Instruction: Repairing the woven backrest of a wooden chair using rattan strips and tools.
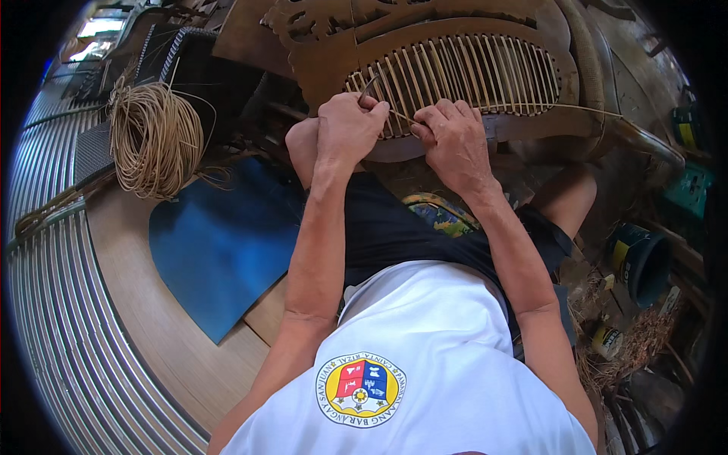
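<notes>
A carved wooden chair (318,34) has a rounded opening laced with parallel pale cane strands (479,73). My left hand (349,125) is closed at the opening's lower left, with a slim dark curved tool (370,85) sticking up from its fingers. My right hand (453,144) is just right of it, fingers bent onto a cane strand (402,114) that crosses the lacing toward my left hand. A long loose strand (591,110) trails right across the chair frame.
A big coil of cane (155,136) hangs at the left. Below it lie a blue sheet (220,250), a wooden board (136,280) and corrugated metal (53,288). Dark buckets (637,265), a green crate (686,193) and cane scraps (637,341) are at the right.
</notes>
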Motion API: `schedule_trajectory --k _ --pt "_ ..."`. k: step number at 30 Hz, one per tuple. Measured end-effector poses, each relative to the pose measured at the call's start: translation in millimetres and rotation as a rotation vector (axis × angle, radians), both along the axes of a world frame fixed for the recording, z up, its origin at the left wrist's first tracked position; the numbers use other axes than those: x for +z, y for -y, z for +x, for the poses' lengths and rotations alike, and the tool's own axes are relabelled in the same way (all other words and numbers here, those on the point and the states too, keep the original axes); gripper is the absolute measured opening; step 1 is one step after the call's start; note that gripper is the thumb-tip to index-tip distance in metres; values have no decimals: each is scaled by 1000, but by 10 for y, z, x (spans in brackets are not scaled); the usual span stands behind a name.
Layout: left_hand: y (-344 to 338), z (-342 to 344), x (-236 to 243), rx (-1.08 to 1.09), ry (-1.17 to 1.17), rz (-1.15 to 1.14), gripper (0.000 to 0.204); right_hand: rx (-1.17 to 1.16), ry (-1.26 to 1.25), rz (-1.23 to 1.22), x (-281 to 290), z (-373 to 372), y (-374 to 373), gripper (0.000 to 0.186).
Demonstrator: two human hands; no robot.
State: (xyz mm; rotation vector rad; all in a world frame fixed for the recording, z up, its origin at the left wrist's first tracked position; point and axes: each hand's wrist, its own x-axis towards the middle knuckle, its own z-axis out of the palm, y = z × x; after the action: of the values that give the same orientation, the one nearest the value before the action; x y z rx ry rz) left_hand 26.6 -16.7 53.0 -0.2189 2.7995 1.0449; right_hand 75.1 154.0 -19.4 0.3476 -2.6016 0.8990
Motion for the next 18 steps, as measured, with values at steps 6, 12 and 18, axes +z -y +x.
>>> schedule_trajectory --k 6,12,18 --pt "67 -80 -171 -49 -31 -23 23 -15 19 -85 -20 -3 -3 11" --pt "101 -91 -229 -14 1 134 24 10 44 -42 6 -56 -37 6" --pt "175 -102 -349 -72 -23 94 25 -17 26 -34 -11 -70 -12 3"
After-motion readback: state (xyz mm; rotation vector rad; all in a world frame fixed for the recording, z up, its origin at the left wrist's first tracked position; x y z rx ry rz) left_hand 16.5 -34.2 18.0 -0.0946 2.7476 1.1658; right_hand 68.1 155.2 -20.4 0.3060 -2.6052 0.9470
